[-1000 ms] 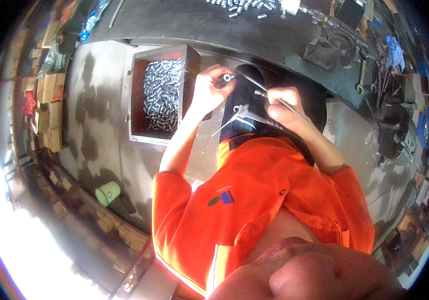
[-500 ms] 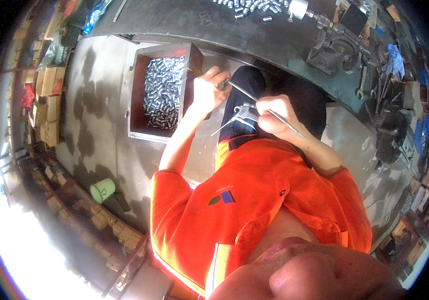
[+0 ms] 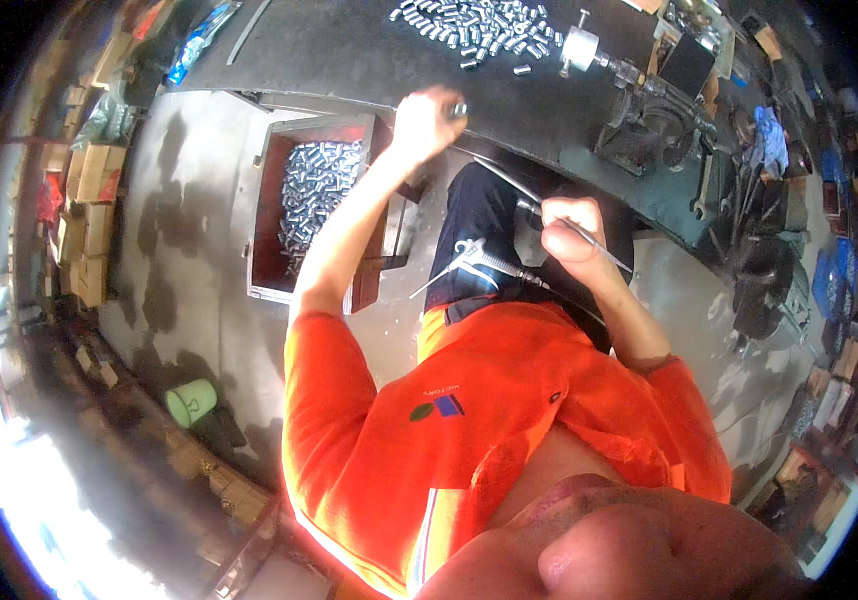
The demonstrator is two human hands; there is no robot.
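Observation:
Over the near edge of the workbench, my left hand (image 3: 427, 128) is closed on a small metal sleeve (image 3: 459, 109), its end showing at the fingertips. My right hand (image 3: 571, 230) grips a thin metal rod (image 3: 507, 178) that slants across my lap, its far end pointing at the bench and free of the left hand. On my thigh lies a silver air blow gun (image 3: 474, 262) with a coiled hose fitting. To the left stands a box (image 3: 258, 232) with red inside walls, filled with many shiny metal sleeves (image 3: 315, 190).
More metal sleeves (image 3: 484, 28) lie loose on the dark workbench (image 3: 339, 70). A clamp-like fixture with a white cylinder (image 3: 580, 48) stands to their right, near a wrench (image 3: 702, 192) and a blue cloth (image 3: 769, 140). A pale green cup (image 3: 191, 402) lies tipped on the floor at left.
My left hand has moved away from the rod's far end, up over the bench edge, with a metal sleeve in its fingers. The right hand keeps hold of the rod, slightly lower.

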